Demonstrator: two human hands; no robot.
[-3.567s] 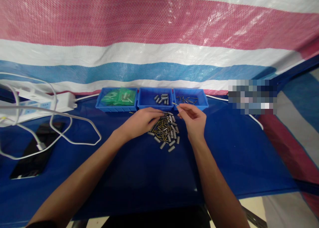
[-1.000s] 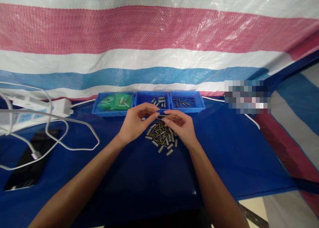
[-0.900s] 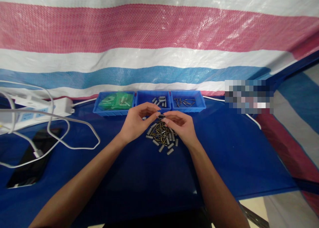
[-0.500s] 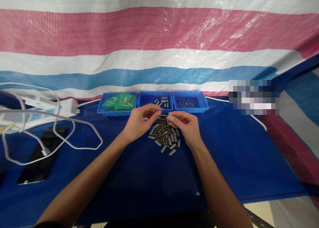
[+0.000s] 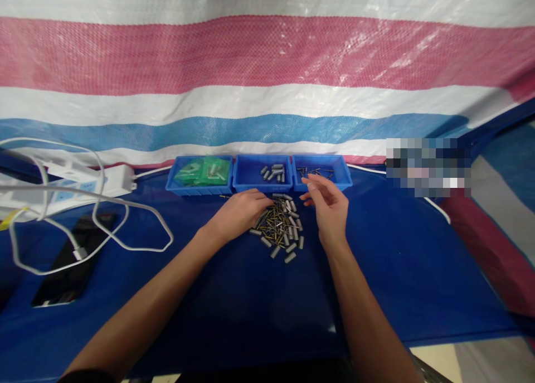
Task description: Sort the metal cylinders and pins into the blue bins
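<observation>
A pile of small grey sleeves and thin brass pins (image 5: 281, 227) lies on the blue table cover. My left hand (image 5: 242, 209) rests palm down at the pile's left edge, its fingertips curled onto the parts; what they pinch, if anything, is hidden. My right hand (image 5: 329, 207) hovers just in front of the right blue bin (image 5: 340, 174), which holds pins, and its fingers are spread with nothing in them. The middle blue bin (image 5: 246, 177) holds grey sleeves. The left blue bin (image 5: 178, 182) holds green bags.
A white power strip (image 5: 108, 179) with looping white cables (image 5: 137, 227) lies at the left. A black phone (image 5: 62, 266) is plugged in beside it. A striped tarp hangs behind the bins. The table's front edge runs along the bottom right.
My hands, joined above the pile half a second ago, have parted. The left dropped onto the pile. The right moved to the right bin and opened.
</observation>
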